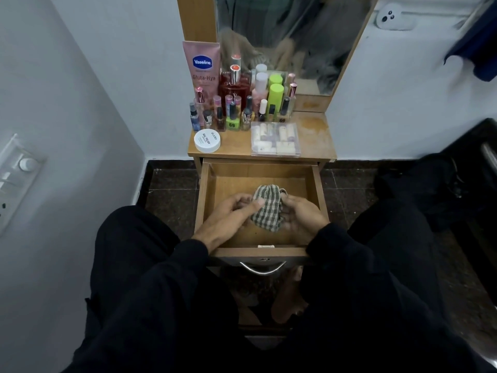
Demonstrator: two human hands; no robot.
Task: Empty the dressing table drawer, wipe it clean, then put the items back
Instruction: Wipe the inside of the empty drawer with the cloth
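Note:
The wooden drawer [318, 189] of the dressing table is pulled out toward me and holds no items. Over its middle both hands hold a bunched green-and-white checked cloth [267, 208]. My left hand [228, 219] pinches the cloth's left side with thumb and fingers. My right hand [301, 218] cups and grips its right side. On the tabletop [314, 135] stand many cosmetics: a pink Vaseline tube [202, 68], a red perfume bottle [234, 88], several nail polish bottles, a white round jar [207, 140] and a clear plastic box [275, 140] of small tubes.
A mirror [290, 36] rises behind the bottles. White walls flank the table; a switch panel [16, 179] is on the left wall. My dark-trousered knees frame the drawer's metal handle [262, 267]. Dark tiled floor and a black bag [430, 189] lie to the right.

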